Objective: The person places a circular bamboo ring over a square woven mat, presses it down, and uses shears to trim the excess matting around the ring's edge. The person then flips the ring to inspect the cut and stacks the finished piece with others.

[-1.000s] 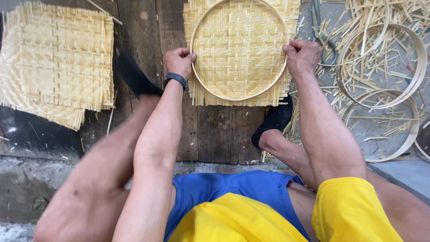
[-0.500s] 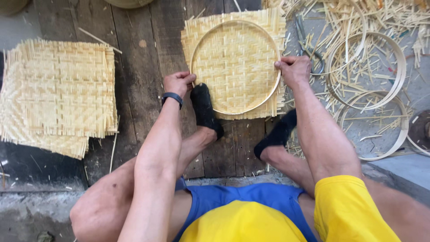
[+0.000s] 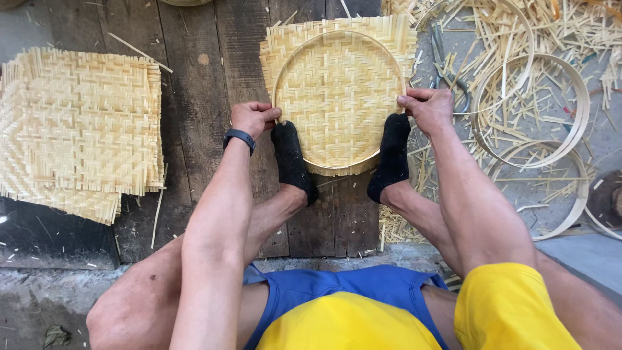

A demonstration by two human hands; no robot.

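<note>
A square woven bamboo mat (image 3: 338, 91) lies on dark wooden planks with a round bamboo hoop (image 3: 295, 54) pressed into it. My left hand (image 3: 254, 118) grips the hoop's left rim; a black band sits on that wrist. My right hand (image 3: 426, 107) grips the right rim. Both my feet in black socks (image 3: 290, 159) (image 3: 391, 155) press against the lower edge of the mat, one on each side.
A stack of woven mats (image 3: 81, 123) lies at the left. Several bamboo hoops (image 3: 557, 107) and loose strips (image 3: 518, 32) litter the ground at the right, with metal shears (image 3: 447, 71) beside the mat.
The right foot has come up onto the mat's lower right edge, and the left foot has shifted against the lower left. Both hands stay on the hoop's rim.
</note>
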